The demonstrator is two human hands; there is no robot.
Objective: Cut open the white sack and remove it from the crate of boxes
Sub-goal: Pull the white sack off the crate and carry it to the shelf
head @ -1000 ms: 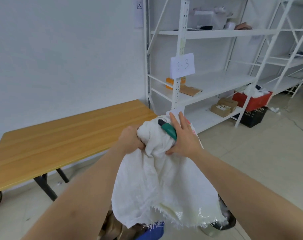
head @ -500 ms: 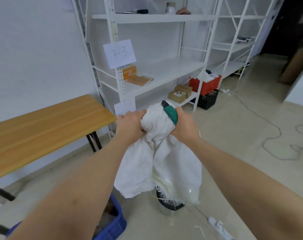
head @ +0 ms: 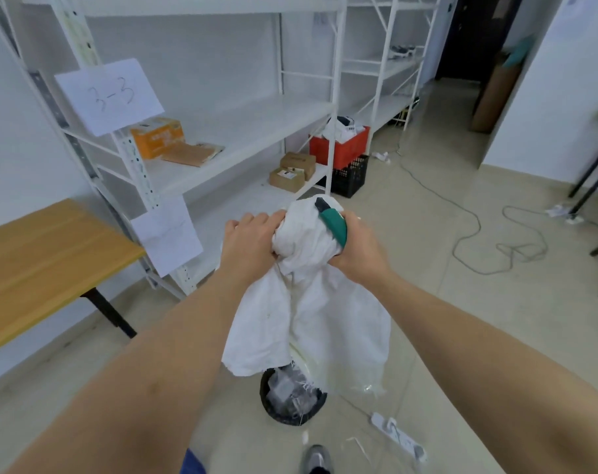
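The crumpled white woven sack (head: 301, 295) is held up in the air above a round black bin (head: 292, 398). Its bunched top is gripped by the left hand (head: 248, 239). It is also clutched by the right hand (head: 357, 244), together with a green-handled cutter (head: 331, 222).

Open floor (head: 444, 302) lies right of the hands; shelving (head: 243, 131) and table (head: 44, 254) crowd the left.

white sack (head: 311, 302), teal cutter (head: 333, 224), black bin (head: 290, 401), red crate (head: 342, 148).
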